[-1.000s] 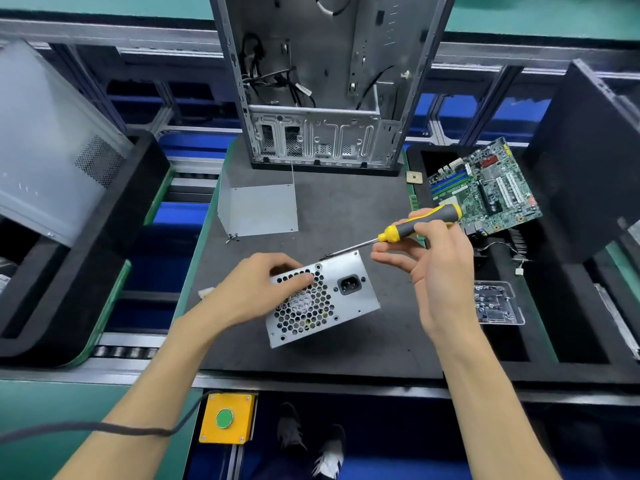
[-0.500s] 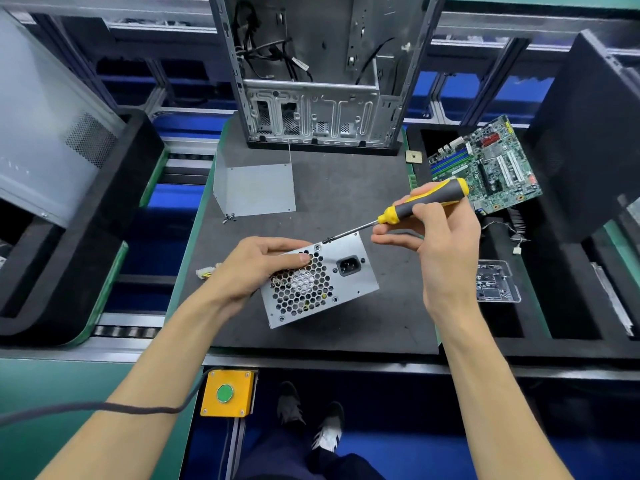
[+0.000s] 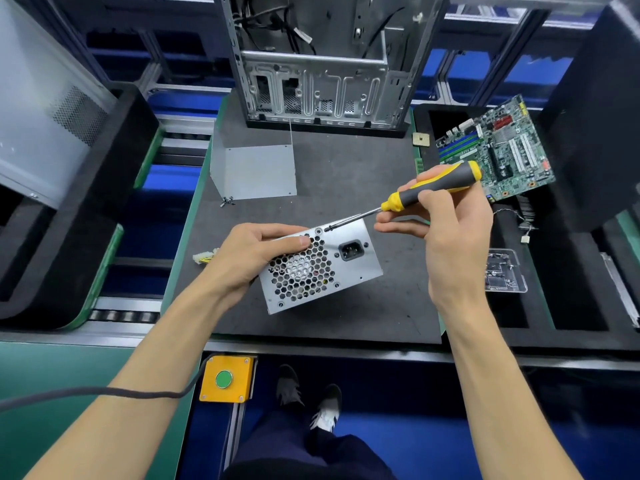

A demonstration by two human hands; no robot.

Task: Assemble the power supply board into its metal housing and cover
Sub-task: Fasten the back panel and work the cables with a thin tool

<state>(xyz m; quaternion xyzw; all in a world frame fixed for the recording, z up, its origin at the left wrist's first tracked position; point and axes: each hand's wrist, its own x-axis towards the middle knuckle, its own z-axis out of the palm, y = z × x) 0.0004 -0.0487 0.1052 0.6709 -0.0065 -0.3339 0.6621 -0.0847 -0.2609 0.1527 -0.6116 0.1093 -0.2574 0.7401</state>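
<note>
Work mat (image 3: 363, 188): dark pad on which the assembly is carried out.

Computer chassis (image 3: 318, 60): stood upright at the mat's far edge, side open, loose cables seen inside.

Foam tray (image 3: 568, 306): placed beyond the mat's right edge; a motherboard (image 3: 498, 150) is leaned in its far compartment and a clear plastic cover (image 3: 505, 271) is laid in a nearer one.

Metal cover (image 3: 256, 171): bent sheet set near the mat's far-left corner, with a few loose screws (image 3: 227, 201) just beside its near edge.

Power supply housing (image 3: 322, 265): held tilted near the mat's centre, fan grille and socket face turned up.

Left hand (image 3: 249, 254): wrapped over the housing's left end, thumb pressed on the grille.

Right hand (image 3: 446, 230): fingers curled round the screwdriver (image 3: 408, 200) handle.

Screwdriver tip: set at a screw on the housing's far edge.

Risks, as judged: the tip may be cammed out of the head if the angled shaft is not squared up, leaving the head stripped; the housing may be twisted under torque if the left grip is loosened.
</note>
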